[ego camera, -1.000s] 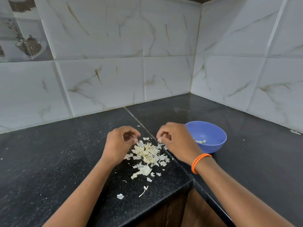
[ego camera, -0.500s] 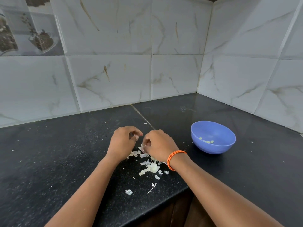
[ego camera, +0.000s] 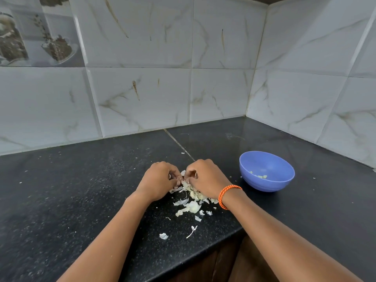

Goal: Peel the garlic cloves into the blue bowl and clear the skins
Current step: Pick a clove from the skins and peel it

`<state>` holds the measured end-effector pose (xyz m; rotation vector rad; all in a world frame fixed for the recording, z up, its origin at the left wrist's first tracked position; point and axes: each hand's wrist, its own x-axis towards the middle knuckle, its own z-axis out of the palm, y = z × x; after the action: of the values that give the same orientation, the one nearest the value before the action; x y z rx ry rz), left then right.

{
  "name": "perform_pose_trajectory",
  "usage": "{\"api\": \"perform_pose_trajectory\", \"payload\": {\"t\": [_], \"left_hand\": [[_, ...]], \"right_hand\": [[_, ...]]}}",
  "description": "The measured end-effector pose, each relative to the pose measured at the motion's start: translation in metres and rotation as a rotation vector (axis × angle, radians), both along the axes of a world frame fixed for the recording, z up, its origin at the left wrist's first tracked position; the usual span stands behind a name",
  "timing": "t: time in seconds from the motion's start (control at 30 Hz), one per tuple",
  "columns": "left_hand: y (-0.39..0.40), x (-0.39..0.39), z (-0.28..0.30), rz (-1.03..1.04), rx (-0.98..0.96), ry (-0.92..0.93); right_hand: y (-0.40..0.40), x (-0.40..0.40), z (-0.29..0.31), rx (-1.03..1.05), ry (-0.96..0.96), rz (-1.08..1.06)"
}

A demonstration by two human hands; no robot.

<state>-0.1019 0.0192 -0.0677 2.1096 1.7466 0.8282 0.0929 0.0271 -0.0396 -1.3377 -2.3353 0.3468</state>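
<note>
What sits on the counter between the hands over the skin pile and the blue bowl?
Nothing visible. The black counter is bare between the right hand and the blue bowl, apart from tiny flecks.

One view only, head-worn, looking forward and steeply down across a black granite countertop into a tiled wall corner (wide-angle, so tile lines bow toward the edges). Close to the work: both forearms entering from the bottom edge, left hand and right hand meeting near frame centre, blue bowl just right of them. Counter's front edge and wooden cabinet at bottom right, almost under the lens.
</note>
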Motion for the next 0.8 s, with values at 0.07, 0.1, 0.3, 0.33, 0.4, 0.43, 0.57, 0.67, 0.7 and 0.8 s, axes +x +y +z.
{"api": "perform_pose_trajectory", "payload": {"t": [0.07,0.1,0.3,0.33,0.4,0.43,0.57,0.67,0.7,0.8], "left_hand": [[0.001,-0.002,0.000,0.024,0.012,-0.024],[0.000,-0.004,0.001,0.032,0.021,-0.038],[-0.002,-0.003,0.005,0.115,0.090,-0.054],[-0.003,-0.004,0.005,0.159,0.105,-0.038],[-0.005,-0.006,0.005,0.235,0.081,0.031],[-0.006,-0.005,0.004,0.256,0.047,0.045],[-0.008,0.001,0.002,0.291,0.016,0.037],[-0.008,0.001,0.001,0.274,0.034,0.060],[-0.007,0.002,0.001,0.248,0.055,0.047],[-0.007,0.008,0.008,0.112,0.159,-0.185]], "right_hand": [[0.003,0.002,0.004,-0.011,0.076,-0.003],[0.005,0.004,0.005,-0.011,0.119,-0.013],[0.013,0.010,0.012,0.022,0.346,-0.070],[0.013,0.009,0.012,0.031,0.335,-0.074],[0.011,0.006,0.010,0.051,0.262,-0.069],[0.009,0.004,0.009,0.046,0.231,-0.057],[0.003,-0.001,0.003,0.019,0.221,0.014],[0.001,0.003,0.000,0.021,0.255,-0.008],[0.000,0.004,0.000,0.029,0.269,-0.018],[-0.004,0.007,0.002,0.057,0.337,-0.028]]}}
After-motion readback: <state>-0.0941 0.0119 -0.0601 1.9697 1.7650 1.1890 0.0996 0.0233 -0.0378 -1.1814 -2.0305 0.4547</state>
